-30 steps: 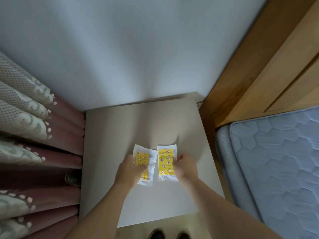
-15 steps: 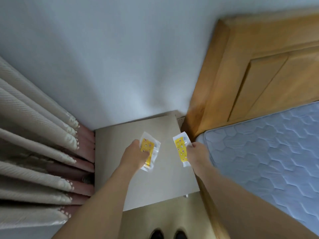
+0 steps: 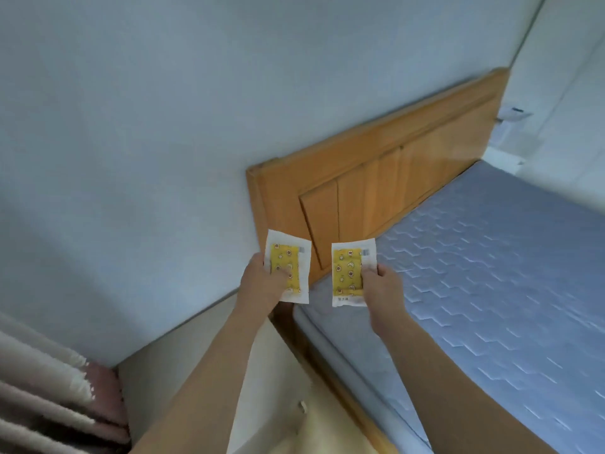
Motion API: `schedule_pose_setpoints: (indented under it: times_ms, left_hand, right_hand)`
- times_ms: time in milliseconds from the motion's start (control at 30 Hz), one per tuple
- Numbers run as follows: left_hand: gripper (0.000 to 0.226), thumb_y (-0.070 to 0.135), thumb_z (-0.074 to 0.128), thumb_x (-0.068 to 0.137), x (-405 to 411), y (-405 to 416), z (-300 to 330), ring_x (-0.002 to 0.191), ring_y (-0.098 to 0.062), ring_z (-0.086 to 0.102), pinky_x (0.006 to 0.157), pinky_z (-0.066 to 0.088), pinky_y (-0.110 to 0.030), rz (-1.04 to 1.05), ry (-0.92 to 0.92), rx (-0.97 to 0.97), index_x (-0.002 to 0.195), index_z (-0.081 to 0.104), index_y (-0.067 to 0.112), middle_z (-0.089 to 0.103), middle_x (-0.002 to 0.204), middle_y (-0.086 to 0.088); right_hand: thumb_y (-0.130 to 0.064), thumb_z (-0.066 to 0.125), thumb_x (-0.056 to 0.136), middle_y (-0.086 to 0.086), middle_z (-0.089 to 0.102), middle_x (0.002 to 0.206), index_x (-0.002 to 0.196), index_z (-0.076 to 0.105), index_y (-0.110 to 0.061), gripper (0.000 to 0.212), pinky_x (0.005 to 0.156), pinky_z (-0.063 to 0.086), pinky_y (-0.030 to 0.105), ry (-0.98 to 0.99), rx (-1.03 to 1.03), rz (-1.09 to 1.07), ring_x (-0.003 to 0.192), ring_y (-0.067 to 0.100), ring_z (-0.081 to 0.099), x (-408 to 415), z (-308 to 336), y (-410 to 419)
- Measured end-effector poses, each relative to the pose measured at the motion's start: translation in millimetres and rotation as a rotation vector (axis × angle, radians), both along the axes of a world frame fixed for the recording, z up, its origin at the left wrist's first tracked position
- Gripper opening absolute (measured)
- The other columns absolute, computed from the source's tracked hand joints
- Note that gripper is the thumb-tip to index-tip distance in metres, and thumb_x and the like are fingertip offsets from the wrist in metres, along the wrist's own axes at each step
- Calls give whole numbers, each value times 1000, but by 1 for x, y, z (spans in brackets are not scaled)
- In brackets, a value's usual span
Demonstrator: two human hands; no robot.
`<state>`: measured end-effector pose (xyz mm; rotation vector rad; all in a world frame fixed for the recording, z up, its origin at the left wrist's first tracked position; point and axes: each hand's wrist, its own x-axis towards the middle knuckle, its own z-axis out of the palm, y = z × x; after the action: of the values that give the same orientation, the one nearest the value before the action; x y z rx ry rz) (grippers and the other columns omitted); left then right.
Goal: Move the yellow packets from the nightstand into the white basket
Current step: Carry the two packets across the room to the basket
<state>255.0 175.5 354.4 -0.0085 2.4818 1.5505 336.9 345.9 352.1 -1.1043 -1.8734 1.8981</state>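
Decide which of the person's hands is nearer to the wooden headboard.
Probably right. The right hand appears over the mattress edge below the headboard; the left hand appears by its outer corner, above the nightstand.

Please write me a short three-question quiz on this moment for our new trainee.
1. True or false: each hand holds one yellow packet.
2. What lies behind the right packet? A) curtain B) mattress C) floor
3. Is the white basket in view?

Key:
1. True: the left hand grips the left packet, and the right hand pinches the right packet.
2. B, the blue quilted mattress, beside the wooden headboard.
3. No, it does not show.
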Motion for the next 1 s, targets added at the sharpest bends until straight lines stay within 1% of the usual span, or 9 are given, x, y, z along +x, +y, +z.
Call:
schedule_pose_setpoints:
  times_ms: [100,200,300,433,500,567,633,800,1000]
  left_hand:
    - [23,17,60,94,11,44,20,89,-14,62,60,44,-17,-94,60,45,116,52,15,61,103,3]
    - [15,14,61,93,38,95,32,79,-3,60,54,43,-10,-218,50,159,103,52,21,60,92,11]
    - [19,14,63,91,84,151,39,88,-9,65,63,47,-20,-371,-12,266,108,58,22,67,102,7]
    - [15,13,63,88,176,217,53,88,-14,68,66,49,-28,-617,-76,300,100,63,22,70,97,4]
    - [13,14,63,86,231,246,59,87,-16,69,67,49,-29,-726,-67,285,98,64,20,71,96,1]
    - [12,12,63,86,292,275,64,86,-18,68,67,48,-28,-819,-74,295,98,64,16,71,95,-1]
    - [11,11,63,86,362,303,67,84,-19,67,66,46,-27,-919,-83,309,97,64,14,70,94,-1]
    - [14,12,63,87,561,352,62,86,-17,68,69,49,-27,-1187,-172,334,101,63,15,71,98,1]
    - [13,11,63,89,781,372,58,86,-15,69,67,49,-26,-1486,-245,299,101,64,16,73,96,2]
  right_hand:
    - [-13,43,98,10,73,90,97,66,-4,25,61,57,33,25,16,-226,74,20,68,36,19,30]
    - [-11,42,97,17,71,93,99,61,3,25,65,56,35,9,29,-409,73,24,65,84,28,60]
    - [-14,40,93,22,68,102,99,59,4,27,75,57,48,-25,48,-571,88,37,68,149,36,89]
    - [-15,42,91,27,63,110,104,56,7,29,81,53,57,-7,50,-815,99,46,61,262,51,127]
    - [-18,43,95,25,64,111,106,55,6,29,85,53,53,35,26,-920,99,44,62,328,58,143]
    - [-19,44,95,24,66,107,107,57,4,29,74,53,41,89,17,-1009,82,34,63,398,63,155]
    - [-15,44,94,20,67,96,106,60,3,27,70,47,35,132,27,-1093,79,24,57,475,66,163]
    - [-9,44,94,5,67,92,87,61,-17,21,84,53,42,207,30,-1327,88,26,63,685,77,162]
    - [-8,44,94,2,63,84,86,60,-17,21,73,50,33,233,20,-1611,85,27,61,894,63,134]
